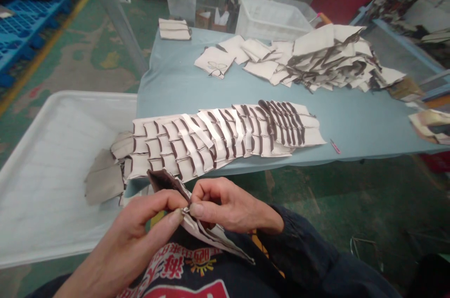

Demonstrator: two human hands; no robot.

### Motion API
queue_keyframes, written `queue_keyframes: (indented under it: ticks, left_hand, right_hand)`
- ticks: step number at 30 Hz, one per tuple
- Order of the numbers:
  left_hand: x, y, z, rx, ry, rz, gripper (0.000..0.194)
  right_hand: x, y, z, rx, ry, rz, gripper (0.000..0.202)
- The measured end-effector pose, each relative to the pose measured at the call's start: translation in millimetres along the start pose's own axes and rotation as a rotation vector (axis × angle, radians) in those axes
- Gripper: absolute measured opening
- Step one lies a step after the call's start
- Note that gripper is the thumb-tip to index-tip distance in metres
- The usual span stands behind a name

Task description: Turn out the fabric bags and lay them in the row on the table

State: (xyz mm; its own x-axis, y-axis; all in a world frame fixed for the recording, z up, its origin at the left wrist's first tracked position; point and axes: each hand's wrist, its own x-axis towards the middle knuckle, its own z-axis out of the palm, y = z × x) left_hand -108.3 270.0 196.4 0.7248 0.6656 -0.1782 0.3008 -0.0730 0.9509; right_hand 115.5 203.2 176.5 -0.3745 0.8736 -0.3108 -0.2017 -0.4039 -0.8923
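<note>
Okay, left hand point(140, 223) and right hand point(228, 204) both on the stitched piece point(162, 182), brown on one face, off-white on the other. Piece is at the near side, in front of the person's dark top point(197, 260), just off the near edge of the blue-covered table point(351, 120). Left thumb and index finger pinch its edge; right thumb and fingers pinch the same edge right beside them, fingertips close together. Piece slants down to the near right.

Just beyond the hands, a row of overlapping off-white pieces point(168, 148) with dark edges runs left to right along the table, white strips point(190, 148) lying across the left and middle part. Small pink tool point(335, 146) lies near the row's right end. Messy pile of pieces point(330, 54) at far right, loose ones spreading left from it; one separate folded piece point(175, 30) at the far left corner.

White bin point(42, 171) on the left, greyish pieces point(105, 178) at its right side by the table. White crate point(267, 17) past the far edge.
</note>
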Motion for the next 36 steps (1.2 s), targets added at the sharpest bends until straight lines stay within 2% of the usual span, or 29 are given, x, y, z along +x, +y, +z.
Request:
queue_keyframes:
  ticks: [4, 9, 18, 21, 24, 26, 31, 34, 36]
  left_hand:
    - [1.1, -1.6, 6.9, -0.001, 0.021, 0.003, 0.032]
    - [6.8, 5.3, 15.6, 0.097, 0.169, 0.037, 0.026]
    - [10.2, 9.9, 13.7, 0.157, 0.218, 0.035, 0.026]
    - [12.6, 11.0, 13.4, 0.146, 0.250, 0.061, 0.025]
    - [16.2, 9.0, 14.0, 0.158, 0.265, 0.071, 0.024]
    - [18.1, 6.6, 14.6, 0.173, 0.260, 0.074, 0.024]
    - [19.4, 1.7, 16.3, 0.198, 0.235, 0.102, 0.025]
    - [19.3, -2.9, 19.2, 0.237, 0.251, 0.143, 0.022]
    - [19.6, -7.6, 21.6, 0.244, 0.263, 0.149, 0.022]
  right_hand:
    - [-5.8, -2.3, 0.0, -0.265, 0.095, -0.145, 0.031]
    - [-7.1, -3.8, 2.4, -0.449, 0.155, -0.296, 0.019]
    - [-5.1, -0.9, 8.5, -0.531, 0.288, -0.264, 0.021]
    - [-3.3, 5.6, 6.0, -0.697, 0.342, -0.434, 0.020]
    - [-1.5, 9.5, 1.3, -1.009, 0.419, -0.703, 0.021]
    - [-1.4, 8.4, -1.5, -1.207, 0.441, -0.799, 0.026]
    - [-5.5, -1.7, -5.5, -1.476, 0.326, -0.729, 0.030]
    - [-6.6, -4.1, -7.4, -1.521, 0.288, -0.688, 0.030]
    - [-5.0, -2.2, -7.8, -1.503, 0.308, -0.654, 0.029]
